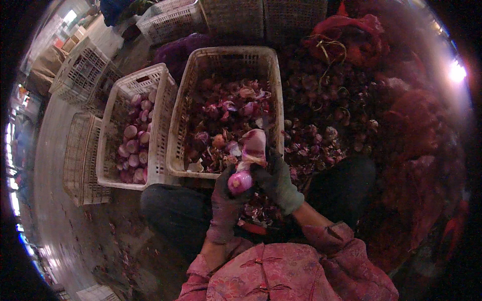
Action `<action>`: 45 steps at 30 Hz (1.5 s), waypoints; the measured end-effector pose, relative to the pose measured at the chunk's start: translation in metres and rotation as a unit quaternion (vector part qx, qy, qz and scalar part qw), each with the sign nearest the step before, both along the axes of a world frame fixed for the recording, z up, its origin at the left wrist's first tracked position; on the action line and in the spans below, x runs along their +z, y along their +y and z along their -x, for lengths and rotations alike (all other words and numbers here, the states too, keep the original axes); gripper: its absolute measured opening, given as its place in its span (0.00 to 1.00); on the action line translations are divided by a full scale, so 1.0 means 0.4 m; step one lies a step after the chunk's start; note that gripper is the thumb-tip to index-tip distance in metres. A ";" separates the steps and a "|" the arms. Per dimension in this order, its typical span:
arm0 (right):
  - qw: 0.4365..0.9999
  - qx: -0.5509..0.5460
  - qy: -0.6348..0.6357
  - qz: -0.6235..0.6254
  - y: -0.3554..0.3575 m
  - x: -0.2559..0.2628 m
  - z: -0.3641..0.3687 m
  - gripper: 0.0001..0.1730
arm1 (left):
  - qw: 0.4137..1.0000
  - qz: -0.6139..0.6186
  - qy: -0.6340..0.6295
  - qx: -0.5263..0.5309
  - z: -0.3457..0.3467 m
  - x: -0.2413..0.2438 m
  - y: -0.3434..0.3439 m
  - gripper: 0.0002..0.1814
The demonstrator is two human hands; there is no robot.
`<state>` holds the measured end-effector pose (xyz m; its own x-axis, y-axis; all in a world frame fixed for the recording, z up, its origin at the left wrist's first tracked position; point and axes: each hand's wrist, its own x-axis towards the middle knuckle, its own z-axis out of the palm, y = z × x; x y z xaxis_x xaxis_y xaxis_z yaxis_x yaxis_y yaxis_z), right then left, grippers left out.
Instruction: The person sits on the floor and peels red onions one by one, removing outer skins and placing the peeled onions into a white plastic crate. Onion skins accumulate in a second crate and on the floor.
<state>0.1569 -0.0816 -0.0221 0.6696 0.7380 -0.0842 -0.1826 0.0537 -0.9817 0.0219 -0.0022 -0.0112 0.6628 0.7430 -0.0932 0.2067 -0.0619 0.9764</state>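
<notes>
In my gloved left hand (223, 205) is a red onion (240, 182), its surface smooth and bright purple. My gloved right hand (281, 185) is closed close against the onion's right side. A broad pale-pink piece of onion skin (254, 142) stands up from between the hands, seemingly pinched by the right fingers; whether those fingers also hold a tool is hidden. Just beyond both hands is a large plastic crate (279, 94) with loose onion skins (229, 107) inside. On its left, a whitish plastic crate (158, 113) contains several peeled onions (131, 146).
Unpeeled onions (312, 86) lie heaped right of the large crate, beside red mesh sacks (410, 124). Other crates (81, 71) stand at far left, with a stacked one (83, 161) nearer. Peel scraps (260, 210) lie between my knees. Another crate (171, 19) stands behind.
</notes>
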 end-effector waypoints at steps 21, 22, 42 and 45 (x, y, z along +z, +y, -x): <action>0.990 0.120 0.055 0.041 0.006 0.011 -0.007 0.31 | 0.982 -0.190 -0.018 0.003 0.016 -0.041 0.001 0.28; 0.992 0.122 -0.001 0.040 0.008 0.001 -0.009 0.31 | 0.984 -0.177 -0.014 0.005 0.018 -0.041 0.000 0.28; 0.914 -0.019 -0.288 0.285 0.031 -0.162 -0.153 0.32 | 0.787 0.515 -0.321 0.114 0.048 0.024 0.037 0.25; 0.935 -0.004 -0.232 0.268 0.040 0.032 -0.123 0.17 | 0.886 0.354 -0.240 0.179 0.067 -0.017 0.036 0.26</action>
<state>0.2063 -0.0654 -0.0094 0.7310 0.6677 -0.1407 0.2672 -0.4699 -0.8413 -0.0050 0.0124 -0.0179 0.4860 0.7811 -0.3921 -0.3596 0.5876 0.7249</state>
